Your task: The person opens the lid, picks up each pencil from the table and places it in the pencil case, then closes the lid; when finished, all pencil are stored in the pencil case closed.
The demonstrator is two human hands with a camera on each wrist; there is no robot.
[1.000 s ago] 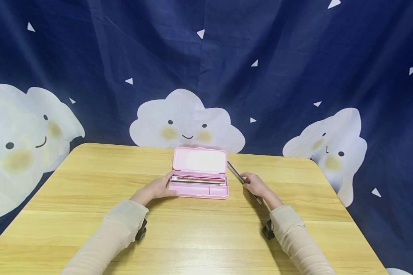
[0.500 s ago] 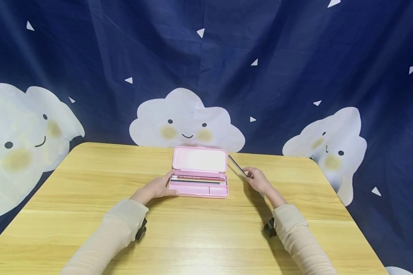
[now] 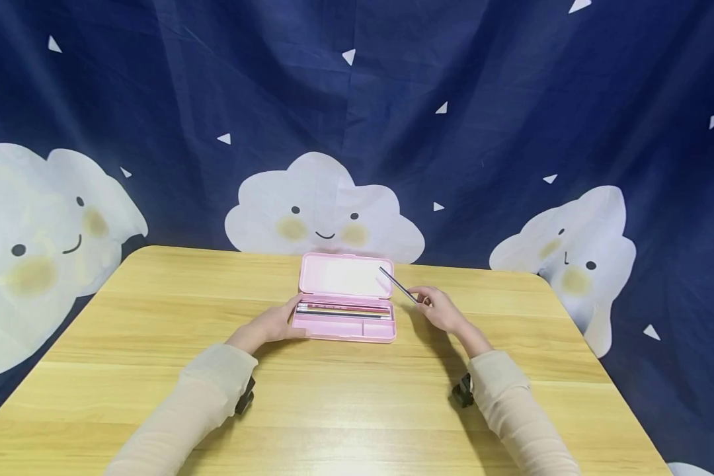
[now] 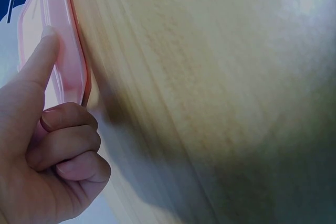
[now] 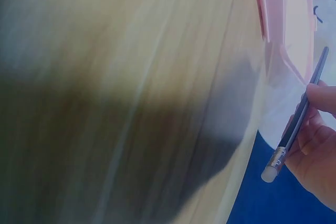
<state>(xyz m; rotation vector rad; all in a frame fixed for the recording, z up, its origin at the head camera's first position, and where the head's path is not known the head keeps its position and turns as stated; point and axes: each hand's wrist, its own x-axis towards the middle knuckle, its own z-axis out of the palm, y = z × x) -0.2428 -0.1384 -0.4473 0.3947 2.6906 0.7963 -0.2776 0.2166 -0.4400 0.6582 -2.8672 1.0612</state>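
A pink pencil case [image 3: 330, 328] lies with its lid [image 3: 333, 276] raised on the table. Several pencils [image 3: 342, 311] lie side by side in its long back compartment. My left hand [image 3: 269, 325] holds the case by its left end, thumb [image 4: 43, 56] along the front side in the left wrist view. To the right of the case, my right hand [image 3: 442, 312] pinches a dark pencil [image 3: 400, 285] above the table. The pencil slants up and left, its far end in front of the lid's right side. Its white eraser end [image 5: 271, 173] shows in the right wrist view.
The wooden table [image 3: 345, 403] has a light grain and rounded far corners. Right behind it hangs a dark blue curtain [image 3: 393, 132] printed with clouds and white triangles. The case's front has smaller compartments, split by a divider [image 3: 363, 328].
My right hand has lifted the pencil from the table and brought its far end left, in front of the lid. My left hand stays on the case.
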